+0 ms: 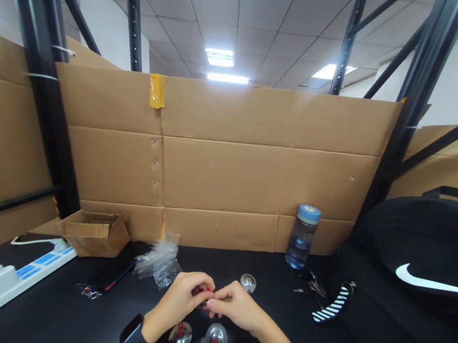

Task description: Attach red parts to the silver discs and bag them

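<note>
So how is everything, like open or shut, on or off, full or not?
Left hand: pinching a small red piece.
Right hand: fingers bent; grip unclear.
Clear discs: five bunched, one apart.
Bottle: upright, capped, partly full.
Cardboard box: open.
Plastic bags: crumpled.
Power strip: plugs in.
Ceiling lights: on.
</note>
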Demonstrator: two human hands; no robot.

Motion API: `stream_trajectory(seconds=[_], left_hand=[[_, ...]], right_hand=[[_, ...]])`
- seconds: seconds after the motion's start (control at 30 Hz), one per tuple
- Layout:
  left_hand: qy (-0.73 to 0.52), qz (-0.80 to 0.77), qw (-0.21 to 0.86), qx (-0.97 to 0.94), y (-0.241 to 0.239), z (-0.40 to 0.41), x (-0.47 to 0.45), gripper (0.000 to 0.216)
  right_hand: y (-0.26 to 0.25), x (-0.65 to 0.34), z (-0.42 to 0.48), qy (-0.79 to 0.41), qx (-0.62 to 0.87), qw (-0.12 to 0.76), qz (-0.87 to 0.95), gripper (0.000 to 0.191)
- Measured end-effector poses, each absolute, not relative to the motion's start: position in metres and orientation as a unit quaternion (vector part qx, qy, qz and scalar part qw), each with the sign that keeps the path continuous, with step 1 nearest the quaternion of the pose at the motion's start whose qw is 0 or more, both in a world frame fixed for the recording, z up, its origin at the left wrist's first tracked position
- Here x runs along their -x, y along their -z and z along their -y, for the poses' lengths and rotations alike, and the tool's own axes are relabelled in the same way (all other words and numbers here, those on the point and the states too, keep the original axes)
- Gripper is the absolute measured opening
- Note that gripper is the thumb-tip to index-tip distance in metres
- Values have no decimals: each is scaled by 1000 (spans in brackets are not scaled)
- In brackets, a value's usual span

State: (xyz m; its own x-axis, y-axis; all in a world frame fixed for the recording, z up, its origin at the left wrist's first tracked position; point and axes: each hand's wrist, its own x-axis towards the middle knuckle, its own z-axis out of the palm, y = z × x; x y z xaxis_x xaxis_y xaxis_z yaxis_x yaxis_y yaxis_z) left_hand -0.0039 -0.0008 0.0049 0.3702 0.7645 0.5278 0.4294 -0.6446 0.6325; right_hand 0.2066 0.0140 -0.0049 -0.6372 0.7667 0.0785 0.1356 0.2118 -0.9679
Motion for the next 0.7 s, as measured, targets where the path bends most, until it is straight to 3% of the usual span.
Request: stream_trajectory(seconds=[0.17,0.33,0.53,0.7], left_hand=[[-495,-380,105,-774,-12,7,4,12],[-428,-357,66,-828,-10,9,2,14],[-410,-387,33,-825,0,3,1,10],[-340,-485,35,-805,-3,5,-3,9]], right_hand=[[0,-203,-14,-653,329,344,589,43],[-7,-202,-9,-725,283,406,479,41],[0,-201,-9,-711,271,403,508,51],[11,-197,-19,-634,320,416,568,52]])
